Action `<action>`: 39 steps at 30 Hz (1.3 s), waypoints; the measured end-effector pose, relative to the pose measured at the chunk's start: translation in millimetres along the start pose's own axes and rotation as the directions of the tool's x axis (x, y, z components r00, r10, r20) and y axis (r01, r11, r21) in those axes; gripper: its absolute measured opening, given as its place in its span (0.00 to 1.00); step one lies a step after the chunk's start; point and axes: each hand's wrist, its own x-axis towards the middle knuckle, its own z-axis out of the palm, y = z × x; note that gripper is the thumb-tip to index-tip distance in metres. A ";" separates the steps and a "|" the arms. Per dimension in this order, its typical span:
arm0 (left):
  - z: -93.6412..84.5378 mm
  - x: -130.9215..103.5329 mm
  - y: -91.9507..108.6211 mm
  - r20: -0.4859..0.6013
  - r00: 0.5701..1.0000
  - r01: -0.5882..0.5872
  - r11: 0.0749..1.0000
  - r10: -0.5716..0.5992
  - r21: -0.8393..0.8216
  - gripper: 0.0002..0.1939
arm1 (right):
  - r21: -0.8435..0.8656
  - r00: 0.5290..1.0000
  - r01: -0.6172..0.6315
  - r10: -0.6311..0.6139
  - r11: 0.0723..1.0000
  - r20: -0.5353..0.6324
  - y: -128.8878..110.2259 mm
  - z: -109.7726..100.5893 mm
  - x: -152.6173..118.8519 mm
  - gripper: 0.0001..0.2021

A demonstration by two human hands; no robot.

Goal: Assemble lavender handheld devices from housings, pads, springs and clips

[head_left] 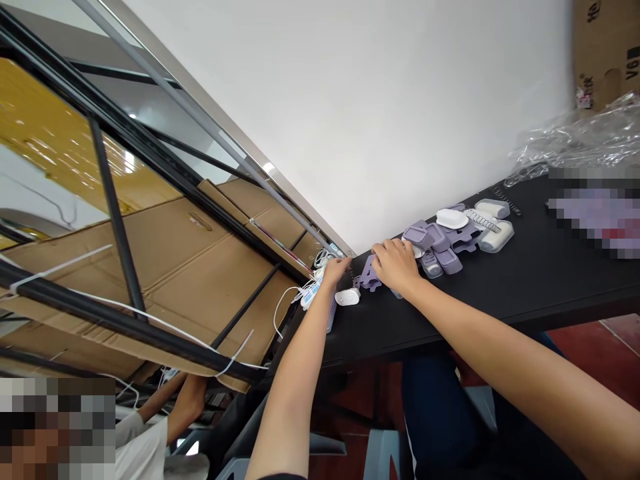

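My left hand [336, 271] is at the far left end of the black table, its fingers pinched together beside a dark coil spring; what they hold is too small to make out. My right hand [396, 265] rests over the left side of a pile of purple plastic parts [440, 241], fingers bent down; anything under them is hidden. Between the hands lie a white oval piece [347, 297] and a purple cut-out part [370, 275]. A white oval cover [452, 219], a coil spring [483, 221] and clear-capped white pieces [496, 237] lie at the pile's right.
White cables and a power strip [311, 293] are by the table's left end. A metal rack with cardboard [200, 267] stands left. Behind the black table [480, 293] is a white wall. Clear plastic wrap [575, 143] and a cardboard box [607, 53] are right. Another person's arm [186, 408] shows lower left.
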 end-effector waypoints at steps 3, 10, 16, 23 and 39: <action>-8.6 -5.8 15.5 -0.065 0.997 -0.027 1.000 0.028 0.010 0.18 | 0.048 1.000 -0.009 0.008 0.999 0.006 -2.4 -2.4 -0.3 0.16; 13.4 -59.2 71.6 0.177 0.963 -0.143 0.944 0.201 -0.298 0.18 | 0.152 0.998 0.069 -0.068 0.986 -0.010 -5.4 -6.5 -0.1 0.34; 12.8 -58.6 66.1 0.430 0.869 -0.158 0.961 0.246 -0.229 0.17 | 0.202 0.999 -0.017 0.011 0.979 0.032 -2.7 -7.2 3.3 0.28; -8.3 -9.6 1.1 0.171 0.961 -0.274 0.829 0.218 0.487 0.07 | 0.264 0.998 -0.059 0.064 0.963 -0.012 -3.1 -16.4 2.2 0.27; 0.1 3.0 -21.3 0.168 0.980 -0.197 0.643 0.107 0.740 0.15 | 0.049 0.993 -0.027 0.021 0.998 0.118 -7.9 -23.2 -0.9 0.29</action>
